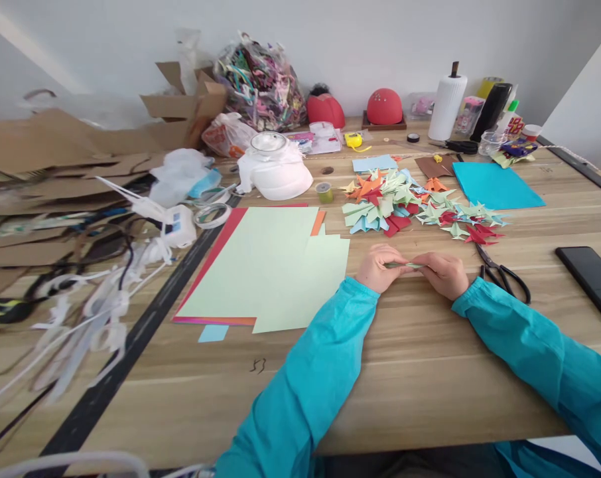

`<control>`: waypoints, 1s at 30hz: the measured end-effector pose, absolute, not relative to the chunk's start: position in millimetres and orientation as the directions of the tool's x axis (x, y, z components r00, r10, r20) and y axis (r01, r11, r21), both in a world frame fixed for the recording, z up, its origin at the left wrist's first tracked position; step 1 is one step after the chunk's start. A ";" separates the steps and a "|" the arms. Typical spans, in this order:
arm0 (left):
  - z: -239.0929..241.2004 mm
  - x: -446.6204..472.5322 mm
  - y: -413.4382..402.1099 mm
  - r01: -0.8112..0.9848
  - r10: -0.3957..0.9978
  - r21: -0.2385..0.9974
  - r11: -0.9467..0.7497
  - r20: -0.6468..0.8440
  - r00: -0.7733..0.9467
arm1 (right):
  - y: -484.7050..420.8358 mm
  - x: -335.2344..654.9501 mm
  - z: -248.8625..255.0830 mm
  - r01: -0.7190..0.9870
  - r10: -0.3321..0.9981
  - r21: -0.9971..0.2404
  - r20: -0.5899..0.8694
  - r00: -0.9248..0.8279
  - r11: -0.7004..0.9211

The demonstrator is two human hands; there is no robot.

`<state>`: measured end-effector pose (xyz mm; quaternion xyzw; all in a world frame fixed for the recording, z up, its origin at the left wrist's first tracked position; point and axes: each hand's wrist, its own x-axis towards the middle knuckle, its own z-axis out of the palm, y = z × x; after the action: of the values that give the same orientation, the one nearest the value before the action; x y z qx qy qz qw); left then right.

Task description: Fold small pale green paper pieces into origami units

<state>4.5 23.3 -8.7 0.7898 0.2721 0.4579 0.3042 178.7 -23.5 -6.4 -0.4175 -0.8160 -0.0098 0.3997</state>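
Note:
Between my two hands is a small piece of folded green paper (pixel 404 265), seen as a thin strip low over the table. My left hand (pixel 380 265) pinches its left end, and my right hand (pixel 444 273) pinches the right end. Just beyond the hands lies a pile of folded paper cranes (pixel 380 199) in green, red, orange and blue. Sheets of pale green paper (pixel 270 265) lie left of my left hand, with red and orange sheets showing under them. Black-handled scissors (pixel 507 275) rest beside my right wrist.
A black phone (pixel 592 285) lies at the right edge. Blue felt (pixel 497 184), a spool (pixel 324 192) and a yellow tape measure (pixel 353 140) are farther back. White cables, a router (pixel 178 226) and cardboard (pixel 81 136) crowd the left side. A white bottle (pixel 447 109) stands at the back.

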 end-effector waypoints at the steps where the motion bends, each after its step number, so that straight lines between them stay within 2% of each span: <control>1: -8.3 4.0 23.4 0.165 0.696 0.711 -0.683 0.566 0.441 | -23.6 178.7 -6.1 0.687 0.671 -0.319 0.663 -0.331 0.653; 8: -5.7 2.5 22.7 0.217 0.647 0.628 -0.748 0.613 0.453 | -23.5 178.6 -5.6 0.683 0.659 -0.313 0.677 -0.328 0.660; 16: -12.3 3.5 25.3 0.199 0.654 0.642 -0.740 0.619 0.435 | -20.9 177.3 -6.7 0.704 0.680 -0.339 0.680 -0.275 0.624; 20: -13.2 -0.5 28.5 0.248 0.660 0.622 -0.743 0.621 0.423 | -20.8 177.0 -5.9 0.677 0.722 -0.386 0.615 -0.317 0.626; 24: -9.2 -4.4 29.4 0.310 0.625 0.548 -0.777 0.614 0.482 | -19.5 177.6 -6.6 0.663 0.749 -0.421 0.570 -0.338 0.619; 30: -1.7 -5.0 26.7 0.400 0.572 0.412 -0.819 0.631 0.524 | -14.9 179.2 -11.4 0.684 0.747 -0.389 0.562 -0.354 0.617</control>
<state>-5.0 26.7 -1.7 0.8661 0.2805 0.3992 0.1083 179.2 -14.9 -11.4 -0.4356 -0.8216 0.0432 0.3651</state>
